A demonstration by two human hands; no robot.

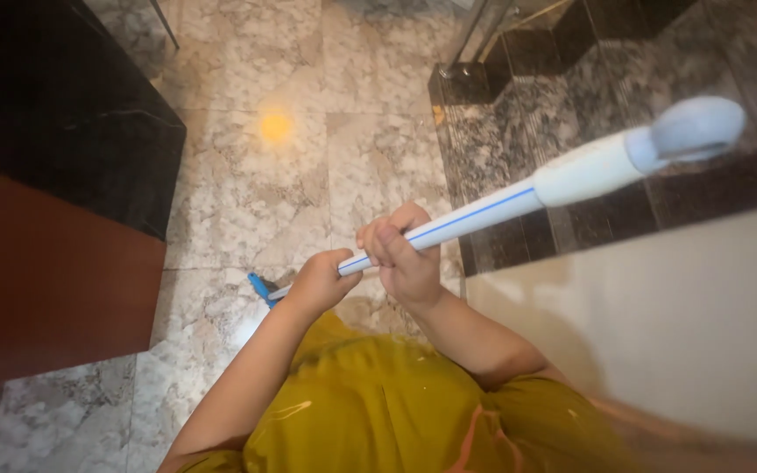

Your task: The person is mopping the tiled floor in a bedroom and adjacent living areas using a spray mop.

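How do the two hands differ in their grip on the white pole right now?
The right hand sits higher on the white pole, nearer the pale blue end cap; the left hand sits lower, nearer the blue fitting. The right hand's knuckles and fingers face the camera; the left hand shows mostly its back. Both are closed around the pole.

Left hand (pixel 319 282) and right hand (pixel 403 256) fisted close together, forearms converging forward.

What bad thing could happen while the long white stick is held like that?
The white handle sticks up high toward the dark stone ledge, so its grey end might bump it. The left hand and right hand sit close together, so the handle may wobble.
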